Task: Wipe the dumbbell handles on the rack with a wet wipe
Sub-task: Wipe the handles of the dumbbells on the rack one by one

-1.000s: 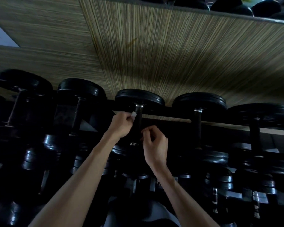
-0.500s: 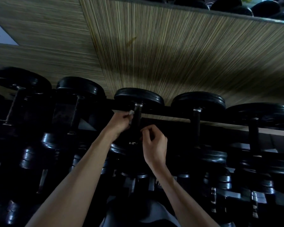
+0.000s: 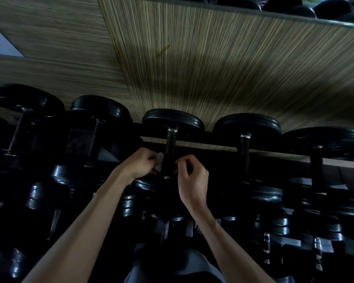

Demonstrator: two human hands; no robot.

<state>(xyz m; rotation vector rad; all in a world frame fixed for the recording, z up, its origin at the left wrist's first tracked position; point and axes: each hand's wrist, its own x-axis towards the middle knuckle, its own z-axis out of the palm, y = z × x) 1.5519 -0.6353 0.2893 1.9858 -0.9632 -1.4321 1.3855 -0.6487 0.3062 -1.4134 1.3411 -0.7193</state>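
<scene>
A black dumbbell lies on the top rack rail, its dark handle running toward me from a round black head. My left hand holds a small white wet wipe against the left side of that handle's lower part. Just right of the same handle, my right hand has curled fingers pinching at the handle's near end; whether it grips the wipe is hidden in shadow.
More black dumbbells line the top rail: two to the left and two to the right. Lower tiers hold several smaller dumbbells. A striped wood-look wall rises behind the rack.
My left hand slid with the wipe from the top of the handle down toward its near end. My right hand stayed almost still.
</scene>
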